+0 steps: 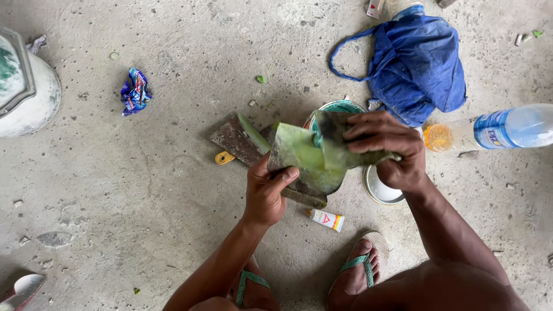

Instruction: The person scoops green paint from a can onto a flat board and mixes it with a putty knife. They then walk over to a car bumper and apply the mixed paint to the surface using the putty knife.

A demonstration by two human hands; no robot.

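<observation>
My left hand [266, 191] grips the lower edge of a wide flat metal blade smeared with pale green putty [299, 156], held above the floor. My right hand [387, 148] presses a second, dirty metal scraper [340, 144] across that blade, fingers curled over its top. Beneath the two tools sits a round tin of green paste [340, 107], mostly hidden by them.
A rusty trowel with a yellow handle end [236, 141] lies on the concrete floor. A round lid [380, 190] and small tube [326, 219] lie near my sandalled feet [358, 270]. A blue cloth bag [416, 66], plastic bottle [489, 129], crumpled wrapper [135, 91] and white container [26, 86] surround.
</observation>
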